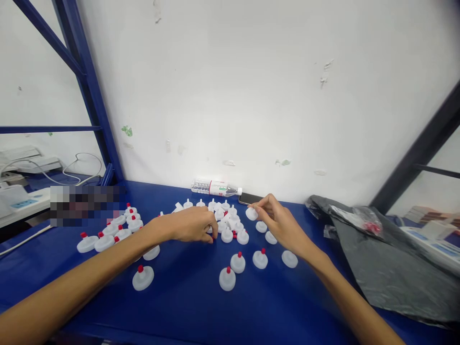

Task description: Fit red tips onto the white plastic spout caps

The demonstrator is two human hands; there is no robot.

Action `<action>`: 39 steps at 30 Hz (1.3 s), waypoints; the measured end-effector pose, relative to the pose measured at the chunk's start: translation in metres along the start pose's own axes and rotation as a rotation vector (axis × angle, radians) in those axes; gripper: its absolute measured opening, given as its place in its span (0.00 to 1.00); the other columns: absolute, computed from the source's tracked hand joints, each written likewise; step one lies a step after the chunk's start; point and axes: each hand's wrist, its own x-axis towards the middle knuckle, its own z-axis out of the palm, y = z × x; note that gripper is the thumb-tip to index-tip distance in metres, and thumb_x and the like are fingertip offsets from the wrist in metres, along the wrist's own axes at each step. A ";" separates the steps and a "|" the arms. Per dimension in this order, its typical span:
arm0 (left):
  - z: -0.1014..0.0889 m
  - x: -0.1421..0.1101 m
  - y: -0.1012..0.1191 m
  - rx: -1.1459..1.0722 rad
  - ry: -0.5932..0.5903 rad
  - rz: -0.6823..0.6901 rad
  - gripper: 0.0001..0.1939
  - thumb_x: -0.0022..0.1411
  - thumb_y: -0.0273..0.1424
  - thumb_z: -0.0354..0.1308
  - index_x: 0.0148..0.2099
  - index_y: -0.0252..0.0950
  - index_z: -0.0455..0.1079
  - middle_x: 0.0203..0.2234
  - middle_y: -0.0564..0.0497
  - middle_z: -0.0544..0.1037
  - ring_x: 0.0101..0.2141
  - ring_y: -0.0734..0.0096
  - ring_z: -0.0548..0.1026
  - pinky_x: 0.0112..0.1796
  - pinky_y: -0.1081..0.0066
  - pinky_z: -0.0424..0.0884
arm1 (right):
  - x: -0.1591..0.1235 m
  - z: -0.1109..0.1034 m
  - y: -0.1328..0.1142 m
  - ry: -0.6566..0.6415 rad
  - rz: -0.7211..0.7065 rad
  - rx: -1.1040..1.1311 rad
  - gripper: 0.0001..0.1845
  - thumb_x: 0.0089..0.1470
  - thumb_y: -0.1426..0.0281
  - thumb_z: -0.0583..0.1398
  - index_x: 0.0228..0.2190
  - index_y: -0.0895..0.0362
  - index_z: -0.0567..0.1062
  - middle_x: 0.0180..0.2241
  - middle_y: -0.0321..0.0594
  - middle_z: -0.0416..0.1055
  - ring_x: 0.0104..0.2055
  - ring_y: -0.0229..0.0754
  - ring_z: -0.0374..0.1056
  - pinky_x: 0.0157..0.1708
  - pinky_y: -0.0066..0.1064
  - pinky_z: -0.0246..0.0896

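Note:
Between the thumb and fingers of my right hand [276, 223] is a white round disc [251, 213], tilted at the right of the pile. My left hand [196, 224] is curled downward at the pile's left front, fingertips close together near the table; a trace of red shows by them, but what they hold is hidden. A pile of white discs with spouts [227, 235] lies between the hands, with small red caps [235, 235] among them. Nearer me stand red-capped discs [227, 279]. Several plain discs [289, 259] lie near my right wrist.
A clear water bottle [215, 188] lies against the wall beside a dark phone [249, 198]. Several red-capped discs [104, 242] are grouped at the left. A grey plastic bag [391, 268] covers the right side of the blue table [187, 306]. A blue frame post [95, 96] rises at left.

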 end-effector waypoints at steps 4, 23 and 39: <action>0.004 0.002 -0.004 -0.004 0.009 0.019 0.06 0.59 0.26 0.65 0.36 0.41 0.83 0.24 0.52 0.80 0.26 0.70 0.73 0.28 0.71 0.60 | -0.001 0.001 -0.006 -0.004 -0.007 -0.043 0.12 0.68 0.56 0.53 0.38 0.50 0.67 0.45 0.42 0.78 0.47 0.47 0.72 0.41 0.37 0.63; -0.003 -0.002 -0.004 -0.052 -0.010 0.004 0.07 0.58 0.25 0.63 0.36 0.39 0.82 0.25 0.52 0.80 0.28 0.69 0.74 0.29 0.72 0.62 | -0.003 0.010 -0.006 -0.122 0.015 0.085 0.19 0.60 0.50 0.61 0.36 0.50 0.62 0.30 0.31 0.70 0.30 0.39 0.68 0.30 0.30 0.58; -0.003 0.001 0.028 -0.555 0.246 0.011 0.07 0.61 0.32 0.62 0.39 0.36 0.79 0.17 0.56 0.76 0.18 0.75 0.74 0.22 0.76 0.68 | -0.011 0.022 -0.014 -0.124 -0.261 -0.303 0.20 0.59 0.50 0.63 0.36 0.50 0.63 0.32 0.31 0.70 0.27 0.37 0.59 0.26 0.30 0.46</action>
